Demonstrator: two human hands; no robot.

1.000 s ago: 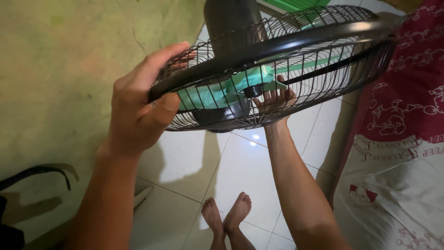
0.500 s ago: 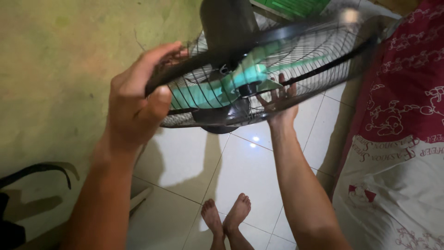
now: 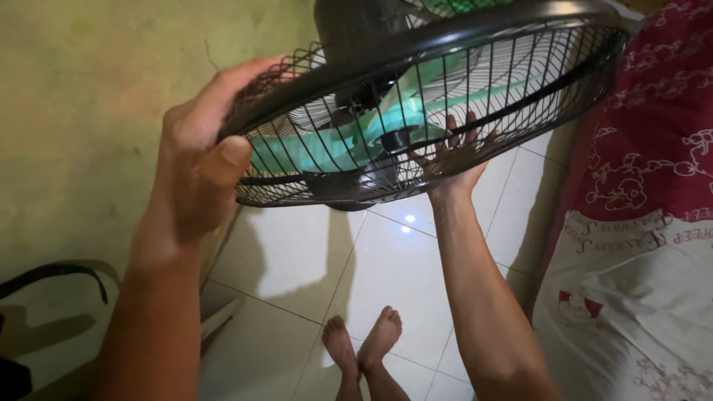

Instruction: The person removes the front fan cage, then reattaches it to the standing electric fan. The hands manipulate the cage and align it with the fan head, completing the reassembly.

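packages: none in view
labels: none in view on any object
signs: none in view
screens: none in view
nearest thing to the subject: printed lettering on the bedsheet [image 3: 631, 238] at the right edge, dark red curved lines of text on a pale cream patch, set below a deep red area with white outline drawings; a small red and white printed motif sits lower on the same cloth
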